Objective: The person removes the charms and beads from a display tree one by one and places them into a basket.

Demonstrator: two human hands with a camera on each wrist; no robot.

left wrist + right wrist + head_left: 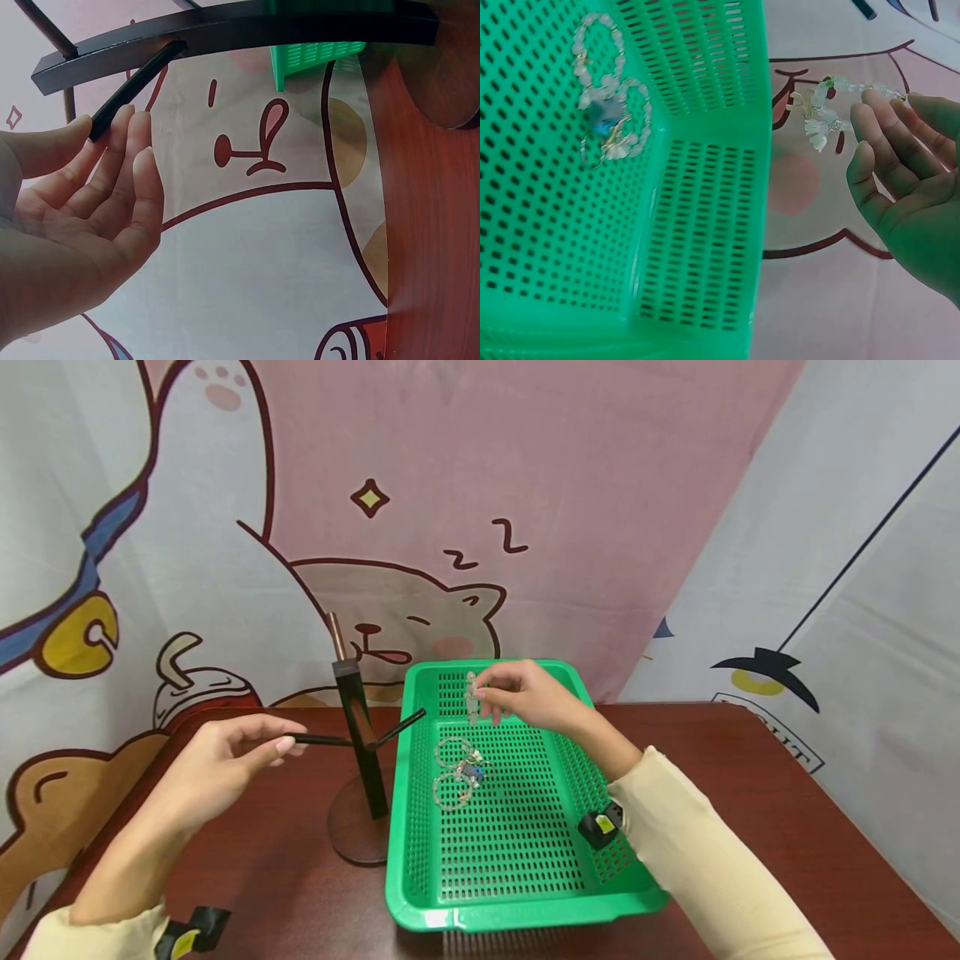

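My left hand [232, 760] pinches the tip of one black peg [131, 94] between thumb and fingers. That peg juts from the upright post [362, 760] of a dark stand with a round wooden base [352, 839]. A clear beaded bracelet [821, 124] with pale flower charms and a green bead hangs from the fingertips of my right hand [528, 693], held over the far left part of the green basket [525, 917]. Inside the basket, two more beaded bracelets lie close together, an upper one [453, 739] and a lower one [452, 808], with a blue charm [474, 771] beside them.
The basket stands right beside the stand on a reddish-brown table [720, 793]. Another black peg [401, 727] reaches over the basket's left rim, and a copper-coloured rod [337, 635] tops the post. A cartoon-printed cloth [600, 485] hangs behind the table.
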